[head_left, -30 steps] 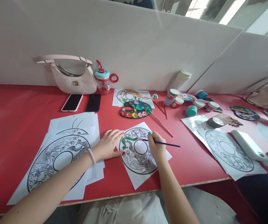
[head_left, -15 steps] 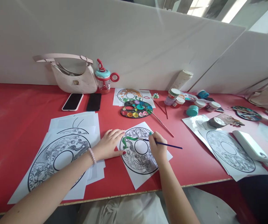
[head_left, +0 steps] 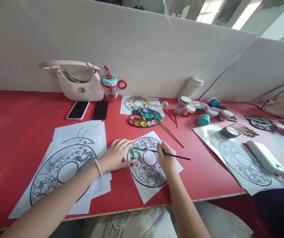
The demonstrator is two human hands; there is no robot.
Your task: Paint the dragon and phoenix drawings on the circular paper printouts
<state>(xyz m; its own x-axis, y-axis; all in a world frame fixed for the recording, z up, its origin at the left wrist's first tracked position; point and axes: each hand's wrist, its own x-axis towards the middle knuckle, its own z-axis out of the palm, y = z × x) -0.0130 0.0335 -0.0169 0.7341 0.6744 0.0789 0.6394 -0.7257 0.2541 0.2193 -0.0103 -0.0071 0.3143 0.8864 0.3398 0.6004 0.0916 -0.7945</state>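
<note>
A sheet with a round line drawing (head_left: 144, 191) lies in front of me, part of its dragon painted green at the upper left. My left hand (head_left: 118, 154) rests flat with fingers spread, its fingertips on the sheet's left edge. In my right hand (head_left: 166, 157) is a paintbrush (head_left: 178, 156) with a dark handle, held in a pinch. The brush tip meets the drawing near the end of the green part, above the blank centre circle. Beyond the sheet sits a paint palette (head_left: 145, 118) with several colours in its wells, a second brush (head_left: 173, 133) leaning on its right end.
Printed sheets (head_left: 67, 158) lie under my left forearm. Behind are two phones (head_left: 78, 110), a white handbag (head_left: 82, 86) and a lidded cup (head_left: 111, 89). Paint jars (head_left: 203, 119) stand at the back right. A white device (head_left: 267, 158) rests on more sheets (head_left: 243, 162).
The brush tip has shifted slightly, and its handle end has dipped a little. My left hand stays in place. At the far right, a person's hand near the white device has left the view.
</note>
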